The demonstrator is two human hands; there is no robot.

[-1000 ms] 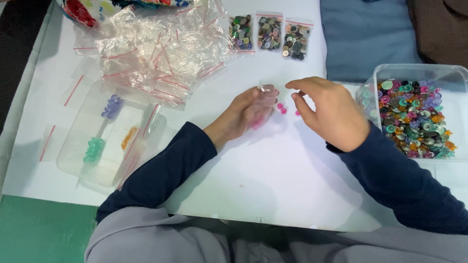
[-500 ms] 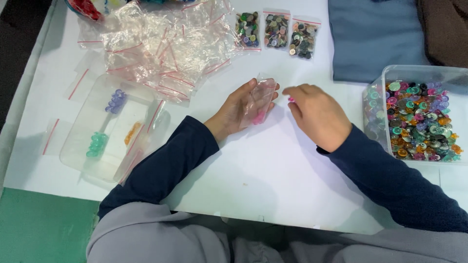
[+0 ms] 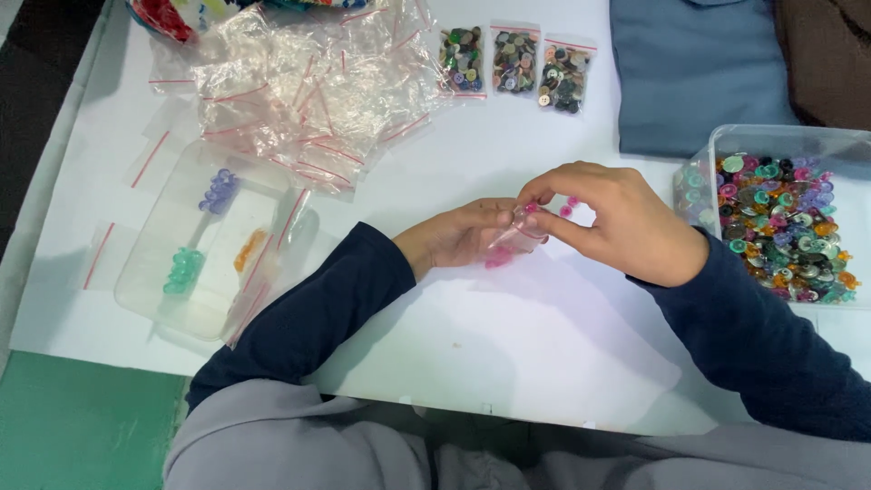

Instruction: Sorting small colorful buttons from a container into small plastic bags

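While my left hand (image 3: 458,238) grips the small clear plastic zip bag (image 3: 510,243) holding pink buttons at the table's middle, my right hand (image 3: 617,220) pinches a tiny pink button (image 3: 532,208) at its mouth.

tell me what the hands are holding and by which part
Left hand holds a small clear bag of pink buttons by its side; right hand pinches a pink button at its mouth.

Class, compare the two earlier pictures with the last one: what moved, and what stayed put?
The right hand moved left to meet the left hand and now pinches a pink button at the mouth of the small clear bag that the left hand holds. The button box, tray and filled bags stayed put.
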